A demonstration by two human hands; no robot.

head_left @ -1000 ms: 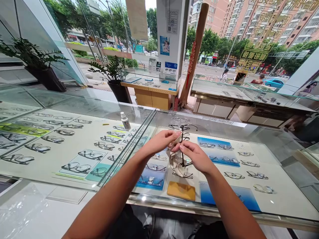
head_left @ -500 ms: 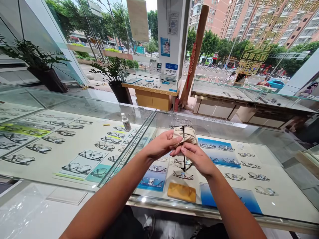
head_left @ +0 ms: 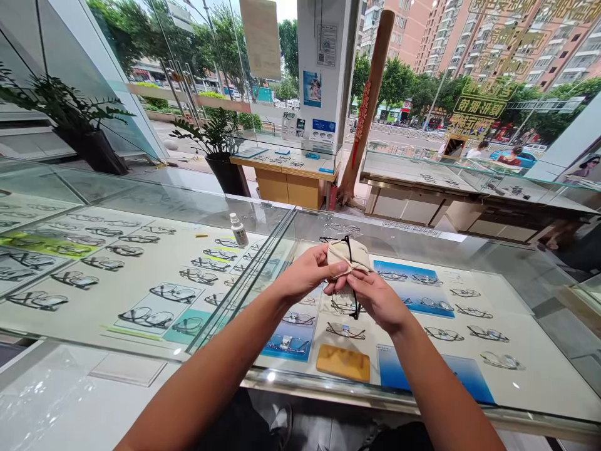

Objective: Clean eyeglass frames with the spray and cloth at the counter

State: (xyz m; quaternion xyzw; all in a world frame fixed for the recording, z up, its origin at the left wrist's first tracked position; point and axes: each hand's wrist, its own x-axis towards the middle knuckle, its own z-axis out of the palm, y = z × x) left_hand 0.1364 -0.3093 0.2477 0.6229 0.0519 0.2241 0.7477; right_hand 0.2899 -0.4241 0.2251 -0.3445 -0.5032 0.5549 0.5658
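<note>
Above the glass counter, a pair of dark-framed eyeglasses is held up between my two hands, one temple jutting downward. A cream cloth is bunched around part of the frame and hides the lenses. My left hand is closed, its thumb pressed on the cloth and glasses. From the other side, my right hand pinches the glasses and the lower edge of the cloth. Both hands' fingertips nearly meet, and some fingers are hidden.
Beneath my hands, the glass display counter holds rows of eyeglasses and a yellow-brown case. A white spray bottle stands on the left counter section. Potted plants and a wooden post are farther back.
The cloth and eyeglasses have turned slightly in my hands, and the lower temple has swung to the right. My right hand's fingers have shifted a little along the cloth.
</note>
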